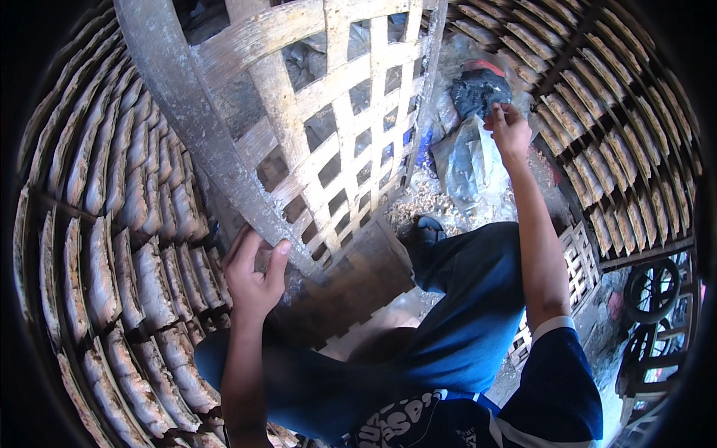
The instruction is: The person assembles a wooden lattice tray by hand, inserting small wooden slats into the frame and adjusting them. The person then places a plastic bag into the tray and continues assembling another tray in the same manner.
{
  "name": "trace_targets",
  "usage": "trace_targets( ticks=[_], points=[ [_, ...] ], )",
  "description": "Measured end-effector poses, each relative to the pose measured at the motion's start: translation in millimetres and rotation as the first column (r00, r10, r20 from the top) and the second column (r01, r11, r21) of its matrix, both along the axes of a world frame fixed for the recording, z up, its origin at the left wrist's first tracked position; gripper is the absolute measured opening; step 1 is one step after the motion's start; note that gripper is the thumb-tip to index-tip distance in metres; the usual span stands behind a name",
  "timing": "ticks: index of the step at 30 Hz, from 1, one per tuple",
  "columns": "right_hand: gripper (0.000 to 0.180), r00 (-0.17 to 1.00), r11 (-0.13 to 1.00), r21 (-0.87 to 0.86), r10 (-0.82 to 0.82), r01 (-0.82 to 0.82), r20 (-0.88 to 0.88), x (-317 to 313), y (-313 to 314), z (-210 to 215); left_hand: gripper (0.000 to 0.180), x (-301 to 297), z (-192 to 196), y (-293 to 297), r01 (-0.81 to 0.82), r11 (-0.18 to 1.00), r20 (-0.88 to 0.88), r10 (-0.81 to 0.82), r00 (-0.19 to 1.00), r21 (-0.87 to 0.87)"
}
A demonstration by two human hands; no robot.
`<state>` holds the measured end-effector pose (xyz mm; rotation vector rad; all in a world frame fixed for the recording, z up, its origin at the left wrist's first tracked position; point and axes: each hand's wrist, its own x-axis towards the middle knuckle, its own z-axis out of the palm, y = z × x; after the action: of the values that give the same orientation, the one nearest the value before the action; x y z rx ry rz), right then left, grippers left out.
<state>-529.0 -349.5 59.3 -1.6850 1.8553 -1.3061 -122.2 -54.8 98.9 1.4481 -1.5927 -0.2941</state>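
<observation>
A large woven lattice panel (321, 97) of pale flat strips, with a grey frame, stands tilted in front of me. My left hand (254, 276) grips the lower corner of its frame, thumb on the near side and fingers partly hidden behind it. My right hand (510, 133) is stretched out to the far right, its fingers curled together in a pinch. What they hold, if anything, is too small to make out. Just beyond those fingers lies a black plastic bag (478, 91), and below it a clear plastic sheet or bag (467, 168).
Racks of overlapping slats (142, 276) with a rough whitish layer curve along the left, and similar slats (597, 97) rise on the right. Pale chips (422, 205) litter the ground near my sandalled foot (428, 230). A tyre (651, 290) and another lattice piece (579, 261) are at the right.
</observation>
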Motion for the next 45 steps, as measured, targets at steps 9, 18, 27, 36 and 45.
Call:
trace_targets(
  ticks=[9,18,27,36,45],
  points=[
    [0.052,0.972,0.955,-0.224,0.217,-0.194,0.085,64.5,22.4,23.4,0.021,-2.0,0.1,-4.8,0.012,1.0,0.034,-0.011,0.999,-0.025],
    [0.056,0.968,0.986,-0.134,0.126,-0.098,0.217,110.3,26.1,40.8,0.022,-5.3,1.0,-6.7,0.029,0.998,0.123,-0.021,0.992,-0.062],
    [0.038,0.997,0.974,-0.224,0.016,-0.032,-0.073,118.2,28.9,52.5,0.021,-8.4,4.7,-9.0,0.039,0.995,0.102,-0.03,0.994,-0.089],
    [0.028,0.838,0.957,-0.283,-0.102,-0.064,-0.535,125.5,32.6,76.1,0.016,-11.2,4.6,-15.1,0.059,0.994,0.029,-0.056,0.998,-0.095],
    [0.029,0.938,0.992,-0.121,0.002,-0.047,-0.346,82.7,42.3,58.3,0.014,2.5,2.1,-5.8,-0.014,1.0,-0.052,0.015,0.999,0.017]
  ],
)
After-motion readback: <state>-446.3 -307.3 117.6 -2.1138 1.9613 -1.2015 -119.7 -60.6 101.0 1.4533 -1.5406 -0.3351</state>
